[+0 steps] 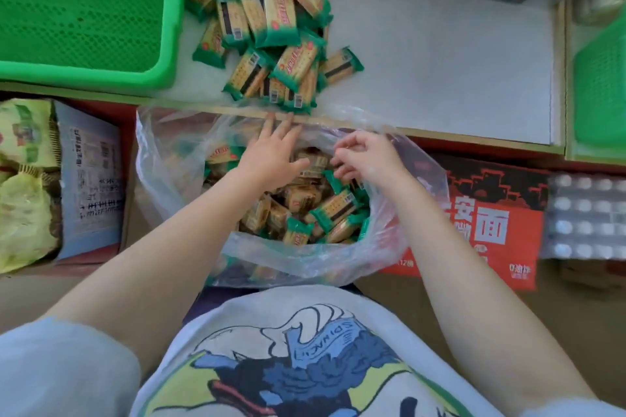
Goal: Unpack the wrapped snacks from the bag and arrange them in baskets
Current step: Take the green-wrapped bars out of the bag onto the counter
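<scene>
We see left hand (274, 159) fingers straight, holding nothing; right hand (364, 159) fingers curled, nearer snacks (333, 210) just below in bag (162, 159); grip unclear.

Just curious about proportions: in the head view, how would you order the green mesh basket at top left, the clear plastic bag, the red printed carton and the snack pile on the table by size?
1. Clear plastic bag, though it is nearest the camera.
2. Green mesh plastic basket, partly cropped.
3. Red printed carton and pile of green-wrapped snacks look alike; unranked.
</scene>
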A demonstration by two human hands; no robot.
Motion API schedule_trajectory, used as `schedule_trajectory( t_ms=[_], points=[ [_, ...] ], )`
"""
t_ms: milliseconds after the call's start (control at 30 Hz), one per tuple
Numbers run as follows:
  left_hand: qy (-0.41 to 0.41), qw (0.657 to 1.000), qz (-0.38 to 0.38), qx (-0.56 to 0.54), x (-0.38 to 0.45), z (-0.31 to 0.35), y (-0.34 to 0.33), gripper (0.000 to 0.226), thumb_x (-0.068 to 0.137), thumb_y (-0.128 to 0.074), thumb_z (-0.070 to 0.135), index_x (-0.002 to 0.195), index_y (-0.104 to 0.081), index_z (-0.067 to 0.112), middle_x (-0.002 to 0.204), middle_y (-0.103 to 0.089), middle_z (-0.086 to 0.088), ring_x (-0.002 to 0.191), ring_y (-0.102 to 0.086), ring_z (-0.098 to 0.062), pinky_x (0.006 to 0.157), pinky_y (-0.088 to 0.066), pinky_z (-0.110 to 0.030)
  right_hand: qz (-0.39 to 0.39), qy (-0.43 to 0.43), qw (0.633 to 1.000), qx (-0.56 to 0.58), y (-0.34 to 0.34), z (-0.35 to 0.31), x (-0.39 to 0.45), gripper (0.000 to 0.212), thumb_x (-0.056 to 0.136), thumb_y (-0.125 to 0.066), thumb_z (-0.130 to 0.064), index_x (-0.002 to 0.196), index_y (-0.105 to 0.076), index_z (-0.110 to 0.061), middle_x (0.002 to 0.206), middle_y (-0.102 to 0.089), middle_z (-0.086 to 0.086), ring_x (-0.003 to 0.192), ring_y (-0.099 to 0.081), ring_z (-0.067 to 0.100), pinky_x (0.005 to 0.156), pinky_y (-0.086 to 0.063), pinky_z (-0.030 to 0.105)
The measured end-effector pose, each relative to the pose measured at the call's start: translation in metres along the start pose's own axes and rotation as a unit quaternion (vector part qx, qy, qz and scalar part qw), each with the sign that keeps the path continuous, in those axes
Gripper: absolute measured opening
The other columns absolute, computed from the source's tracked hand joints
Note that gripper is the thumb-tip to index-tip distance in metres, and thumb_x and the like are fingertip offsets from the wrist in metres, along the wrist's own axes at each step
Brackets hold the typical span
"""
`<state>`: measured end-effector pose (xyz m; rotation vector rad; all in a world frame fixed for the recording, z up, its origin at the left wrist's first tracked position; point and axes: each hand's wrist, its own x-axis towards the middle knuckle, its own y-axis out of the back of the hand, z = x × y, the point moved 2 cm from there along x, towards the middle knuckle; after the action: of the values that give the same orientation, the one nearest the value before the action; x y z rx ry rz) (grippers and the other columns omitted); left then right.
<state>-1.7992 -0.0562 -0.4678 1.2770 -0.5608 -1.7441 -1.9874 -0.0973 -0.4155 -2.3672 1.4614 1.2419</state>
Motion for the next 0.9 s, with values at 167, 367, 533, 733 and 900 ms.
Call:
schedule_trajectory(
  t_ms=[167, 367, 533, 733, 900],
  points=[
    [-0.083, 0.992, 0.086, -0.036, -0.04, 0.022, -0.04, 0.044, 0.092, -0.056, 0.037, 0.129, -0.06, 0.014, 0.13, -0.057, -0.011, 0.123, -0.051, -0.033, 0.098, -0.045, -0.045, -0.019, -0.015, 0.968, -0.251, -0.002, 0.095, -0.035, 0.016, 0.093, -0.068, -0.013, 0.108, -0.072, -0.015, 0.114, -0.069, 0.001, 0.105, -0.06, 0.013, 0.092, -0.047, 0.028],
    [-0.064, 0.991, -0.114, -0.012, -0.064, 0.024, -0.109, 0.064, 0.089, -0.059, 0.054, 0.147, -0.039, 0.034, 0.144, -0.049, 0.001, 0.129, -0.047, -0.023, 0.109, -0.036, -0.042, -0.038, 0.017, 0.936, -0.35, -0.011, 0.131, -0.03, 0.04, 0.09, -0.073, -0.019, 0.128, -0.063, -0.022, 0.124, -0.054, 0.006, 0.121, -0.05, 0.026, 0.102, -0.042, 0.037],
    [-0.053, 0.991, -0.114, -0.035, -0.064, 0.024, -0.111, 0.063, 0.09, -0.059, 0.055, 0.147, -0.038, 0.038, 0.139, -0.052, 0.002, 0.129, -0.047, -0.022, 0.11, -0.03, -0.042, -0.032, 0.007, 0.933, -0.359, -0.014, 0.139, -0.025, 0.044, 0.087, -0.077, -0.025, 0.129, -0.065, -0.025, 0.122, -0.05, 0.006, 0.121, -0.046, 0.028, 0.108, -0.038, 0.043],
    [0.005, 0.965, -0.078, -0.249, -0.061, 0.03, -0.086, 0.051, 0.088, -0.07, 0.047, 0.135, -0.059, 0.029, 0.13, -0.057, 0.008, 0.121, -0.053, -0.012, 0.103, -0.044, -0.034, 0.039, -0.018, 0.999, 0.008, 0.013, 0.105, -0.044, 0.031, 0.088, -0.076, -0.02, 0.117, -0.066, -0.015, 0.111, -0.065, -0.003, 0.103, -0.061, 0.013, 0.087, -0.052, 0.029],
    [0.132, 0.784, -0.06, -0.604, -0.06, 0.045, -0.049, 0.02, 0.091, -0.072, 0.027, 0.11, -0.069, 0.018, 0.107, -0.075, -0.004, 0.1, -0.073, -0.026, 0.091, -0.058, -0.042, 0.045, -0.043, 0.977, 0.204, 0.01, 0.074, -0.04, 0.026, 0.092, -0.071, -0.02, 0.115, -0.062, -0.012, 0.111, -0.071, 0.007, 0.107, -0.069, 0.026, 0.092, -0.058, 0.047]
  ],
)
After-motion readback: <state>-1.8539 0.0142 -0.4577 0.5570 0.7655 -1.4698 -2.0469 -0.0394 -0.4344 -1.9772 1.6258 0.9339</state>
